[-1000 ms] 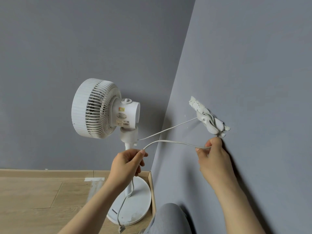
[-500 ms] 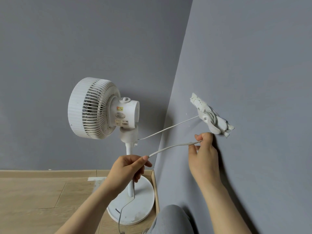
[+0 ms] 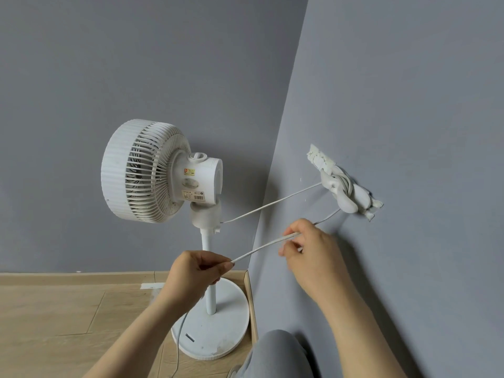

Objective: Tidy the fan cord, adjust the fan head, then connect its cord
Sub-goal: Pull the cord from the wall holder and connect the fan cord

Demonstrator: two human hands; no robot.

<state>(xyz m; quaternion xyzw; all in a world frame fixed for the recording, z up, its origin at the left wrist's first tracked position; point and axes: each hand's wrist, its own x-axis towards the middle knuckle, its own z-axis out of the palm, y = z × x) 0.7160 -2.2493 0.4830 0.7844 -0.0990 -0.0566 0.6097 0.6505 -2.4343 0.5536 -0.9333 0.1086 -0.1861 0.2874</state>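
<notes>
A white pedestal fan [image 3: 152, 173] stands in the room corner, its head facing left. Its white cord [image 3: 261, 248] runs from the fan neck to a white hook [image 3: 345, 196] taped to the right wall, loops around it, and comes back down. My right hand [image 3: 311, 249] pinches the returning stretch of cord just below the hook. My left hand [image 3: 195, 271] pinches the same cord lower left, in front of the fan pole. The rest of the cord hangs from my left hand toward the floor.
The fan's round base [image 3: 212, 323] sits on wooden floor [image 3: 68, 317] beside the right grey wall [image 3: 409, 132]. A grey-clad knee [image 3: 275, 353] shows at the bottom. A wooden skirting strip [image 3: 252, 304] runs along the wall foot.
My right hand slid down and left along the cord, away from the hook. The left hand stayed gripping the cord near the fan pole. The view shifted slightly.
</notes>
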